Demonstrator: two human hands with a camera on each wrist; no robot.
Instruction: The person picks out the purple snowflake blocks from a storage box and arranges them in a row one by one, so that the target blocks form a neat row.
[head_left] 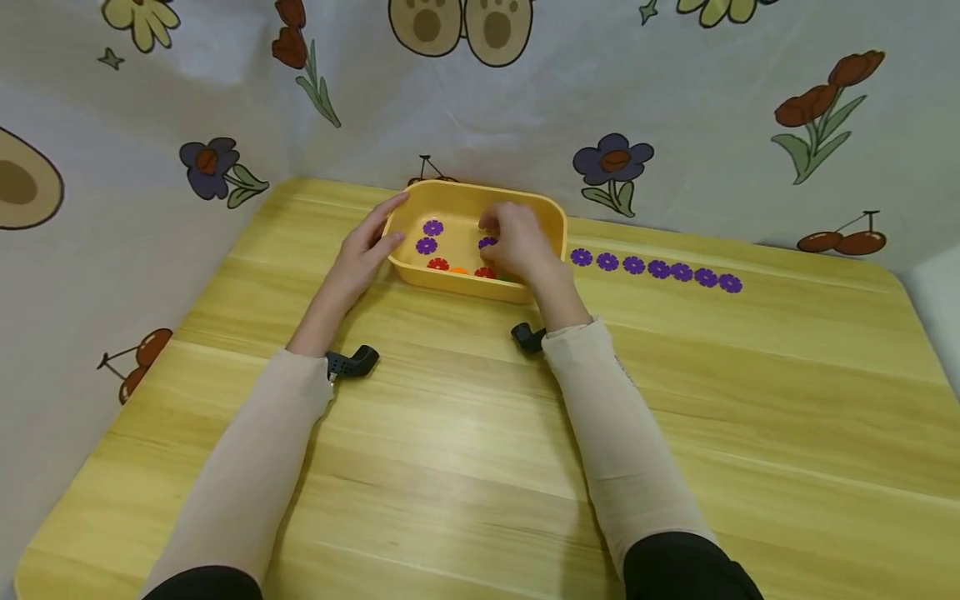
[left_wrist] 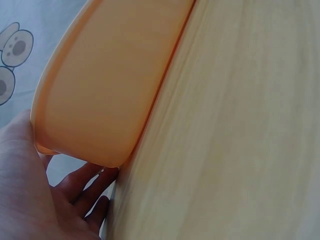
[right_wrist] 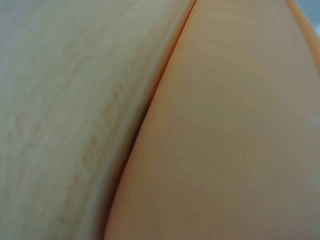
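Note:
My left hand [head_left: 362, 252] holds the left end of a yellow plastic tub [head_left: 472, 286], its thumb at the rim. In the left wrist view, the fingers [left_wrist: 80, 182] of that hand lie along the outside of the tub's end wall. Inside the tub, my right hand [head_left: 522, 239] pinches a purple snowflake disc [head_left: 487, 242], partly hidden by the fingers. Two more purple discs [head_left: 432, 227] lie at the tub's left, with red discs [head_left: 438, 264] and an orange disc [head_left: 459, 271] near its front wall. Only the tub's outer wall [right_wrist: 215, 130] and the table show in the right wrist view.
To the right of the tub, several purple snowflake discs [head_left: 633, 265] lie in a row on the wooden table [head_left: 450, 467]. A printed cloth [head_left: 480, 108] hangs behind the table and along its left side. Black wrist cameras [head_left: 354, 362] sit at both sleeves.

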